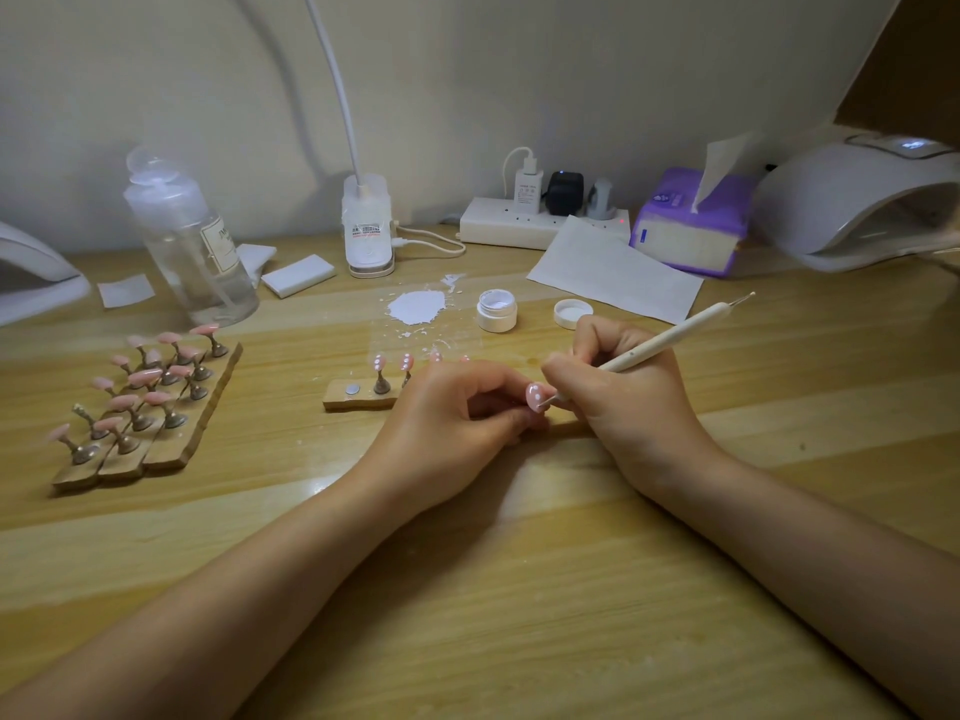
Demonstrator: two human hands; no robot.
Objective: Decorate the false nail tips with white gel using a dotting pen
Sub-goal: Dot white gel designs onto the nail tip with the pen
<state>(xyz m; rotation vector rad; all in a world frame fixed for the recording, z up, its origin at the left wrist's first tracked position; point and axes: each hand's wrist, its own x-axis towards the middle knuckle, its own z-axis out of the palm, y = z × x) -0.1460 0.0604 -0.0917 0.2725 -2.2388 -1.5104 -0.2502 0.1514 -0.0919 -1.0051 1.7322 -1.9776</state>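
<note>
Pink plain tips (140, 379) wait far left | left hand (457, 407) pinches the nail tip (535, 396) at table centre | right hand (613, 376) curls round the dotting pen (660, 341), point on it | touch lightly, lift straight, space dots evenly | gel jar (497, 310) behind.

Single head-worn view, wide-angle, looking forward and down onto the surface (519, 589) from the person's own seat. Both forearms enter from the bottom edge, close to the lens. The grip sits near frame centre, slightly right. Wall (156, 96) fills the top third beyond the grip. Edges bend from lens distortion. No second view.
</note>
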